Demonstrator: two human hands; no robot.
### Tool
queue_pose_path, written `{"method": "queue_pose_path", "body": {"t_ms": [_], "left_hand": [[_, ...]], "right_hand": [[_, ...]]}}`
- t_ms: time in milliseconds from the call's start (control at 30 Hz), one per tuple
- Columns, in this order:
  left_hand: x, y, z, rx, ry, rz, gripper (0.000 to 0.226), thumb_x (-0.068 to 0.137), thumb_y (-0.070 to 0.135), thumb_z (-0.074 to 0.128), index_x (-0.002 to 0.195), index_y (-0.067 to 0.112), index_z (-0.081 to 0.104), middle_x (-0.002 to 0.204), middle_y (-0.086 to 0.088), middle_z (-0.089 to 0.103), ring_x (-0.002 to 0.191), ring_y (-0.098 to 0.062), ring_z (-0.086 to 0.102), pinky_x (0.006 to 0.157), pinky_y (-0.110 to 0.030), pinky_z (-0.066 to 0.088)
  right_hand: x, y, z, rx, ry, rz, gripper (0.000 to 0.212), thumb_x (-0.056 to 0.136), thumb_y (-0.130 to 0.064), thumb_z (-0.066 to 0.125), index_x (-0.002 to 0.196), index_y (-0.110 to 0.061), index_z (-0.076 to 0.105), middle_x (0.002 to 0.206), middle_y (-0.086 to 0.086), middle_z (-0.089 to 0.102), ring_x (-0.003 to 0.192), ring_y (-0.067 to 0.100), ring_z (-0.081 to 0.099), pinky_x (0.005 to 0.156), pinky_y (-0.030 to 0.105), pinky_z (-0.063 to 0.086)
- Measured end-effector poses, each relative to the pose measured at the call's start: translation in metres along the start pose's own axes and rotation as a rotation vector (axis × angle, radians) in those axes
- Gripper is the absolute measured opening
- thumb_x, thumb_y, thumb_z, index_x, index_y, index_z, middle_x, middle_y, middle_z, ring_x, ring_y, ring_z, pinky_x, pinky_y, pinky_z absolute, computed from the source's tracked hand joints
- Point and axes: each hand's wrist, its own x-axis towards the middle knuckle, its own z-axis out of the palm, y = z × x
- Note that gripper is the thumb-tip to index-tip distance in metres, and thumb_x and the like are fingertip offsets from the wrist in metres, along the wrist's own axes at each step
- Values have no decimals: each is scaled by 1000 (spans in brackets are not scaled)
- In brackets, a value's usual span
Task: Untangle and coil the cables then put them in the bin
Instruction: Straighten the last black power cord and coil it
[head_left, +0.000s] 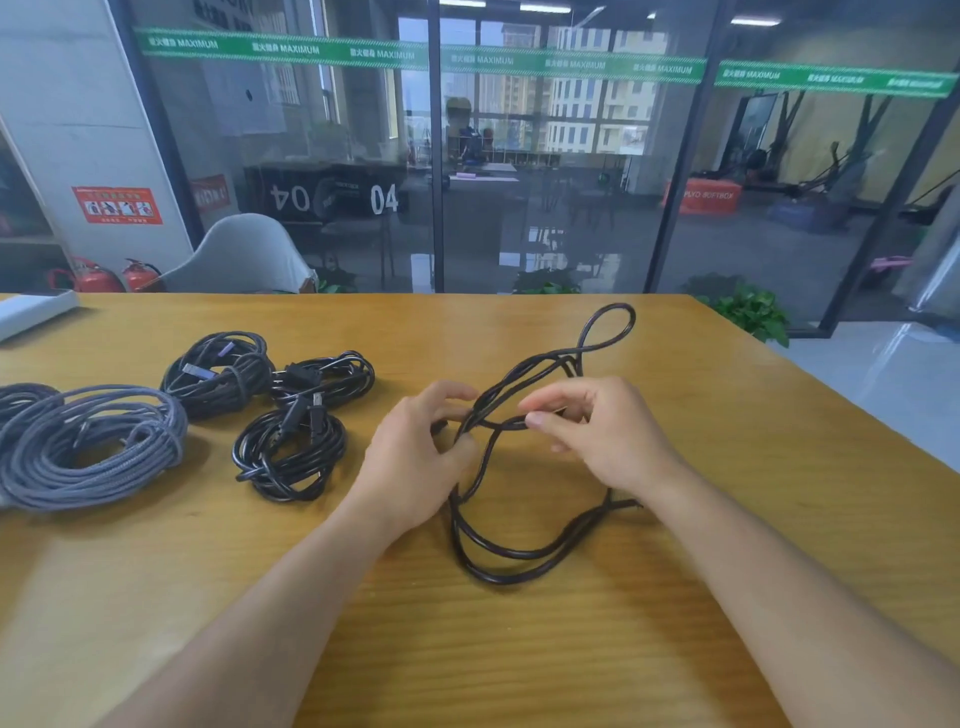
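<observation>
A loose black cable (511, 558) lies in long loops on the wooden table (727, 467), one loop reaching toward the far edge. My left hand (415, 457) grips a bunch of its strands just above the table. My right hand (597, 436) pinches a strand between thumb and fingers, right beside the left hand. Left of my hands lie several coiled cables: a large grey braided coil (88, 447), a dark coil with silver plugs (218, 374), a black coil (324, 379) and another black coil (291, 452) nearer me.
A white flat object (31, 312) sits at the table's far left corner. A grey chair back (244, 260) stands behind the table, before a glass wall. Potted plants (753, 312) stand past the far right corner. No bin is in view.
</observation>
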Motion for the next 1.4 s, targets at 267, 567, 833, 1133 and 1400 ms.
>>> {"method": "queue_pose_path", "body": {"t_ms": [267, 567, 833, 1133, 1400], "left_hand": [[7, -18, -12, 79, 73, -69, 33, 104, 17, 58, 131, 36, 68, 111, 17, 68, 81, -3, 59, 67, -20, 51], [10, -20, -13, 117, 124, -61, 35, 105, 13, 56, 132, 31, 69, 125, 11, 65, 117, -9, 59, 99, -29, 49], [7, -16, -13, 53, 137, -140, 37, 107, 13, 50, 136, 31, 65, 94, 14, 74, 72, 7, 68, 49, -10, 40], [3, -15, -7, 170, 97, -126, 37, 103, 19, 56, 136, 33, 65, 102, 13, 75, 85, -14, 70, 85, -41, 60], [3, -16, -6, 371, 151, -176, 29, 107, 33, 53, 132, 39, 67, 112, 8, 73, 102, -22, 64, 76, -36, 50]], "right_hand": [[4, 3, -26, 207, 53, 162, 35, 108, -9, 51, 119, -31, 76, 124, -2, 69, 101, 23, 66, 70, 27, 55], [12, 6, -55, 486, 334, 342, 36, 104, -54, 52, 86, -23, 58, 77, -8, 47, 70, 10, 42, 64, 29, 44], [11, 27, -57, 43, 416, 234, 32, 111, -38, 45, 87, -23, 60, 81, -11, 53, 80, 11, 51, 66, 28, 40], [10, 12, -18, -774, 192, -394, 74, 79, 21, 40, 132, -20, 72, 131, 0, 69, 125, 26, 54, 106, 40, 35], [-5, -5, 6, -384, -34, -262, 26, 101, -29, 57, 88, -28, 80, 70, -20, 68, 59, 2, 57, 59, 17, 40]]}}
